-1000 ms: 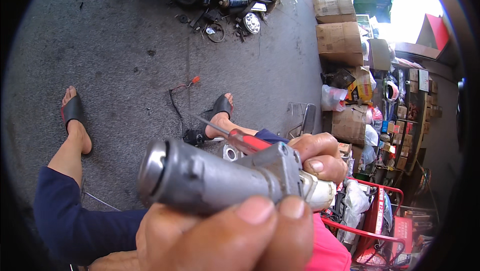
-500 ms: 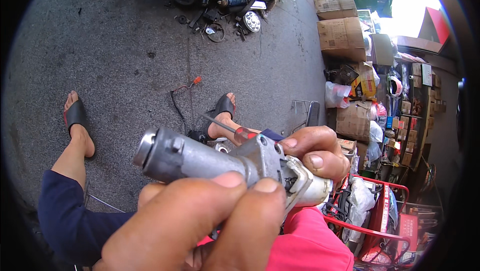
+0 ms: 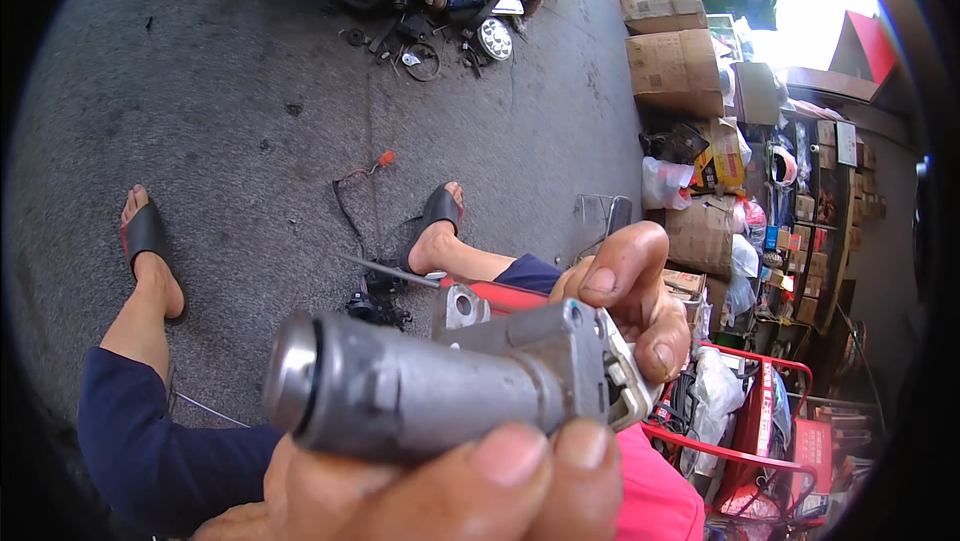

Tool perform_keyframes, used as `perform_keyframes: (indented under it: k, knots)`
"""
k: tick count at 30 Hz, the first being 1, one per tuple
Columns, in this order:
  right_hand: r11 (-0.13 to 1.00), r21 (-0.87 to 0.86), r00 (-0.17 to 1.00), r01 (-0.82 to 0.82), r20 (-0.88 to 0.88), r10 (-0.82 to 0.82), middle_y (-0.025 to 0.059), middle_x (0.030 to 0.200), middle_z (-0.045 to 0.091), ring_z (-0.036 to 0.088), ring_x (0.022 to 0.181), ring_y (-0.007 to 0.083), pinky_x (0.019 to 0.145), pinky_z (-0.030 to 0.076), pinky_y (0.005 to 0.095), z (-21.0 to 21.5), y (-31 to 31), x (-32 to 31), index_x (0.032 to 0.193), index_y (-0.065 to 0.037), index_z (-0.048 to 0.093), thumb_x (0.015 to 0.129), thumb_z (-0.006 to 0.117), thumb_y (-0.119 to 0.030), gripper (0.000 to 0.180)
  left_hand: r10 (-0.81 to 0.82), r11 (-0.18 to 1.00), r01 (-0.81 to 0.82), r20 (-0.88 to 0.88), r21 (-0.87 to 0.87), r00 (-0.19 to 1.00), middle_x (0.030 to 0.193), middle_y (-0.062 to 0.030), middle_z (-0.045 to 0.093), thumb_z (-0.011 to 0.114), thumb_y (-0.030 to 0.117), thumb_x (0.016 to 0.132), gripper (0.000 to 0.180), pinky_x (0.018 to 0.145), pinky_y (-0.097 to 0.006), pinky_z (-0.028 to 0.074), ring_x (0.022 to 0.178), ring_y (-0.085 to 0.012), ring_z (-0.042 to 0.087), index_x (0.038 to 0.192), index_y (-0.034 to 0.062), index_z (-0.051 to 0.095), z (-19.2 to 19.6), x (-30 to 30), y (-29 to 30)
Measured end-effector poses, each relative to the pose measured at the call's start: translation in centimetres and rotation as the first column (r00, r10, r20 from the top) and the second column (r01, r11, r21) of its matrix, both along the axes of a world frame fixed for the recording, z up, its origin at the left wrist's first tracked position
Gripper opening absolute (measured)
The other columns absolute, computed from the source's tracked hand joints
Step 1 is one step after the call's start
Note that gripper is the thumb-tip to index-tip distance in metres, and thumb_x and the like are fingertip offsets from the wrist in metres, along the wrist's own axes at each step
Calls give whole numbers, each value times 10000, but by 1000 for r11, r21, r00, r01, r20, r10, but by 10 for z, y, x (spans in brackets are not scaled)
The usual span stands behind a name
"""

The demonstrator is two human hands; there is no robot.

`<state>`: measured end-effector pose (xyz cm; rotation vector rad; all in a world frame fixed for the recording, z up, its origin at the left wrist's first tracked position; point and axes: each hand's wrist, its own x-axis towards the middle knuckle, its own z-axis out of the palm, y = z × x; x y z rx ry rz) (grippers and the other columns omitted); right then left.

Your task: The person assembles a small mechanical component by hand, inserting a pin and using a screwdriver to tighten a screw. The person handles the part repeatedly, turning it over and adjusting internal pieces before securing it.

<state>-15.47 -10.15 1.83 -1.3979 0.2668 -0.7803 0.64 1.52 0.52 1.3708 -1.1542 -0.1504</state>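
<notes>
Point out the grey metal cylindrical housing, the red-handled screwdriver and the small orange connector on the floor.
Grey metal cylindrical housing [image 3: 440, 383]: head view, middle of its barrel.
Red-handled screwdriver [image 3: 510, 298]: head view, on the handle.
Small orange connector [image 3: 387, 157]: head view, on its body.

I'm watching the left hand [image 3: 430, 496] gripping a grey metal cylinder [image 3: 440, 381], while the right hand [image 3: 635, 291] is holding a red-handled screwdriver [image 3: 510, 298] beyond it. Sandalled feet [image 3: 149, 231] are resting on the grey floor [image 3: 240, 151]; cardboard boxes [image 3: 675, 71] are standing off to the right.
</notes>
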Motion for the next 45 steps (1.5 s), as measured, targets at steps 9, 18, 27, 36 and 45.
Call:
perform_keyframes:
  k: [9, 18, 27, 36, 45]
  knots:
    - [994, 93, 998, -53, -27, 56, 156, 918, 573, 530, 730, 192, 748, 332, 380, -3, -3, 0, 936, -145, 705, 784, 709, -98, 159, 292, 948, -232, 311, -216, 904, 909, -76, 510, 772, 51, 607, 199, 576, -210, 422, 742, -150, 525, 766, 89, 658, -21, -9, -2]
    - [997, -47, 998, 59, -23, -60, 161, 901, 571, 539, 725, 206, 766, 334, 433, 1, 6, -6, 933, -129, 692, 785, 703, -82, 156, 349, 929, -368, -253, -29, 902, 914, -83, 520, 764, 20, 640, 164, 561, -219, 420, 702, -157, 533, 754, 79, 662, 20, -49, -29]
    - [999, -26, 999, 18, -35, -19, 165, 883, 568, 547, 721, 219, 783, 337, 486, -14, 7, 4, 930, -113, 678, 786, 696, -66, 153, 185, 982, -188, -268, 16, 945, 916, -85, 521, 760, 11, 642, 166, 563, -220, 423, 701, -157, 536, 761, 75, 664, 1, -34, -20]
    - [991, -125, 998, 37, -55, -44, 170, 866, 565, 556, 716, 233, 801, 340, 540, -15, 3, 9, 927, -97, 664, 787, 689, -51, 150, 72, 997, -79, -327, -8, 942, 919, -87, 522, 757, 2, 644, 169, 565, -222, 426, 700, -158, 539, 769, 70, 666, 6, -43, -26]
    - [990, -133, 996, 51, -67, -60, 174, 849, 562, 564, 711, 247, 818, 342, 593, -17, 3, 6, 924, -81, 650, 787, 682, -35, 148, 8, 1000, -13, -373, -12, 928, 921, -90, 523, 753, -7, 645, 172, 567, -223, 429, 699, -159, 541, 777, 66, 669, 6, -47, -32]
